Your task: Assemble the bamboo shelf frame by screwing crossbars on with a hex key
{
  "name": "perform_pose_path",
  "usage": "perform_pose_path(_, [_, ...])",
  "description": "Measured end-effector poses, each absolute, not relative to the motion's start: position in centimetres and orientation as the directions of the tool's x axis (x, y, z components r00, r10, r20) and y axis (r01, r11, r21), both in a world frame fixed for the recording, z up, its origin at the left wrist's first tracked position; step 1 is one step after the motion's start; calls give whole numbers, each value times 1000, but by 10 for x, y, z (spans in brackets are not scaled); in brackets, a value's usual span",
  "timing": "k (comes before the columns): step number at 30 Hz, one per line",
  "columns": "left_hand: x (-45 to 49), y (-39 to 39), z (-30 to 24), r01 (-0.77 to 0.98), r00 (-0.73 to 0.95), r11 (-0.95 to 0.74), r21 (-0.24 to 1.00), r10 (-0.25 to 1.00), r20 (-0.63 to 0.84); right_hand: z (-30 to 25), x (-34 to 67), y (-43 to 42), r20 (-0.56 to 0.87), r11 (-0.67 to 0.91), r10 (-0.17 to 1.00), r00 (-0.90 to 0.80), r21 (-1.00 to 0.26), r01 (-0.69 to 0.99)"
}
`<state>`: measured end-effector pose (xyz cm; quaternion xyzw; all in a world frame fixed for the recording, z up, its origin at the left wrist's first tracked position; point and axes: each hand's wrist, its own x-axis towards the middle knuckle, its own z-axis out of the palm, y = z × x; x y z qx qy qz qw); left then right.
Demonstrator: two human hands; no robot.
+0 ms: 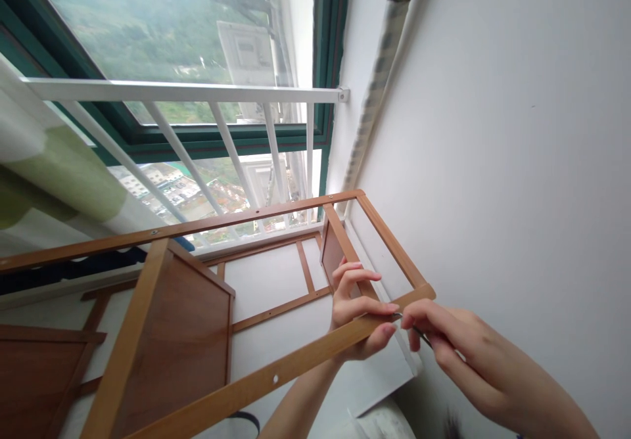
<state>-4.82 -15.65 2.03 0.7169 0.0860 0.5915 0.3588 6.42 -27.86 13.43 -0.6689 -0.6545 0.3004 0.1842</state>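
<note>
Gripping the near rail [276,373] of a wooden frame [394,242], just short of its corner: left hand [359,307], fingers curled shut round the bar. Pinched between thumb and forefinger of right hand [468,353], tip at that corner: one thin dark metal tool [420,332]. Rail smooth, square-edged, light wood; long axis rising from lower left to upper right. Three flat brown panels [182,334] between rails. Behind, one white barred railing [197,91].

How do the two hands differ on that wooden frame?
The left hand wraps around the wooden rail; the right hand only pinches a thin tool. The left hand reaches up from below, the right hand from the side. Both meet near the rail's end.
</note>
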Motion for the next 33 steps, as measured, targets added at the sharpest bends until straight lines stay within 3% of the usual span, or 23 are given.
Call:
perform_pose_path(6, [-50,-156,21,-275,302,-742,612,538,787,140,70,-276,-144,-5,983,-115,-647,762])
perform_pose_path(13, [-48,-155,6,-222,335,-776,591,509,793,141,71,-275,-134,54,980,-144,-518,854])
perform_pose_path(19, [-46,-154,5,-245,296,-783,571,501,813,137,72,-272,-129,72,978,-164,-529,845])
perform_pose_path(28, [-48,-154,9,-225,297,-791,568,500,814,142,57,-257,33,192,981,-191,-299,935])
perform_pose_path(33, [-49,-150,5,-170,300,-821,545,483,823,148,51,-240,24,158,986,-163,-420,893])
